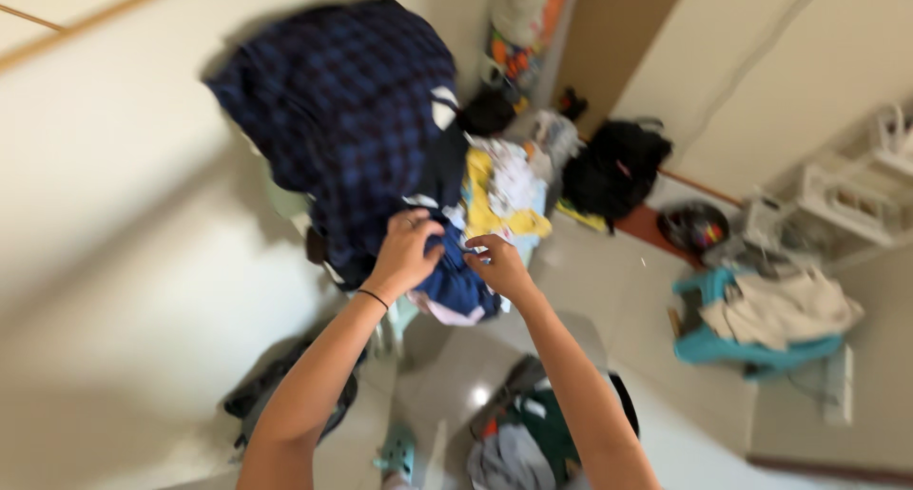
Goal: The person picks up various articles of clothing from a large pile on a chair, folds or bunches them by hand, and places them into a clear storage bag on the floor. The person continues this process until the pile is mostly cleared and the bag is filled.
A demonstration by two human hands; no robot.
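Note:
A big heap of clothes stands in front of me, topped by a dark blue checked shirt [347, 100]. My left hand [407, 252], with a thin black band at the wrist, grips the dark blue cloth [455, 286] at the heap's lower front. My right hand [499, 265] pinches the same bundle from the right. Yellow and white garments [499, 200] lie just behind my right hand. The picture is blurred by motion.
A black bag [613, 172] and a helmet [694, 227] lie on the pale floor to the right. A teal plastic chair with cloth on it [761, 319] is further right, by white racks [846, 200]. More clothes [533, 442] and a teal slipper [397, 449] lie below my arms.

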